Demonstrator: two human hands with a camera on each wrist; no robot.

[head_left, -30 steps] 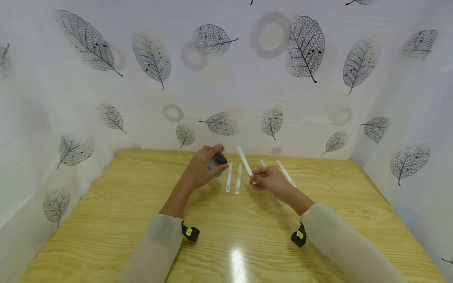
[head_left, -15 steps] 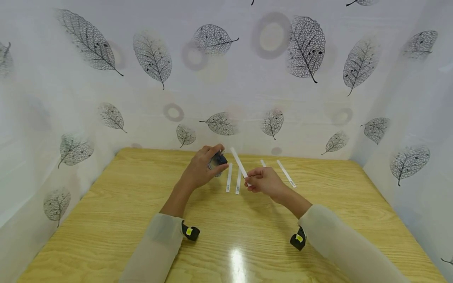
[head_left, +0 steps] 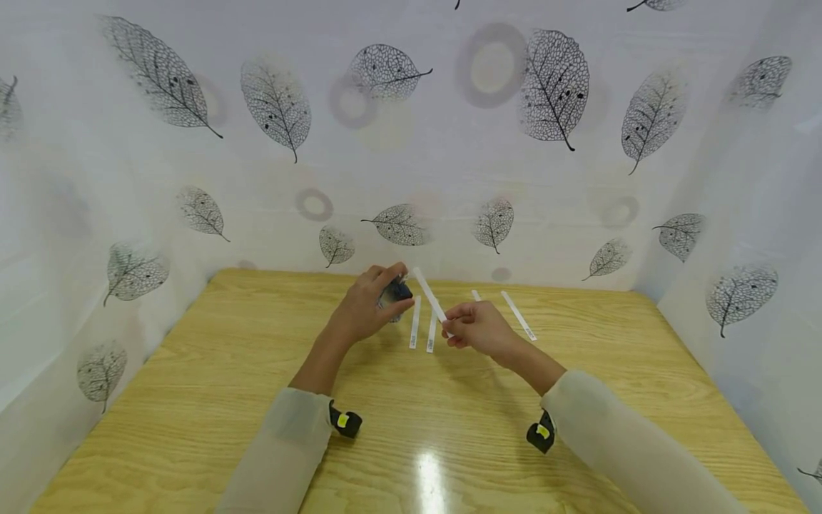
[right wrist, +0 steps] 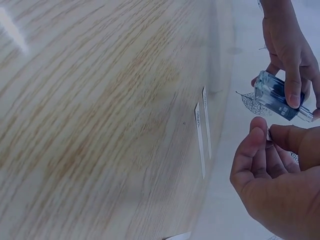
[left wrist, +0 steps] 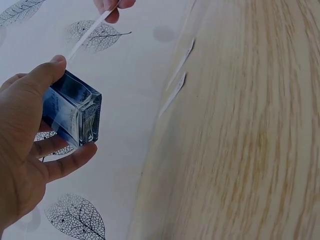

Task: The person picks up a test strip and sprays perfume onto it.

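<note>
Over the far half of the wooden table (head_left: pixel 257 385), the left hand (head_left: pixel 364 307) grips a blue glass bottle (left wrist: pixel 75 107), thumb on one side and fingers bent round the other, spread only as far as the bottle's body requires. The bottle is held tilted and raised from the tabletop. A metallic nozzle (right wrist: pixel 305 114) is visible at one end, close to a fingertip of that hand; whether the fingertip presses it cannot be determined.

The right hand (head_left: pixel 483 330), located to the right of the bottle, is drawn into a pinch, thumb against finger, on the near end of a white strip (head_left: pixel 429 294). The strip is raised and slants up and left, its free end near the bottle; contact between the two cannot be confirmed.

Between the hands, a first loose strip (head_left: pixel 415 325) and a second loose strip (head_left: pixel 431 338) lie apart on the table, nearly parallel, each with small dark print at its near end. A third loose strip (head_left: pixel 476 295) is partly hidden behind the right hand. A fourth loose strip (head_left: pixel 519 315), also printed, lies slanted further right.

Both forearms wear pale sleeves (head_left: pixel 276 450), with a black device (head_left: pixel 347 423) at each wrist. Leaf-printed white cloth (head_left: pixel 411 164) hangs behind the table and along both sides.
</note>
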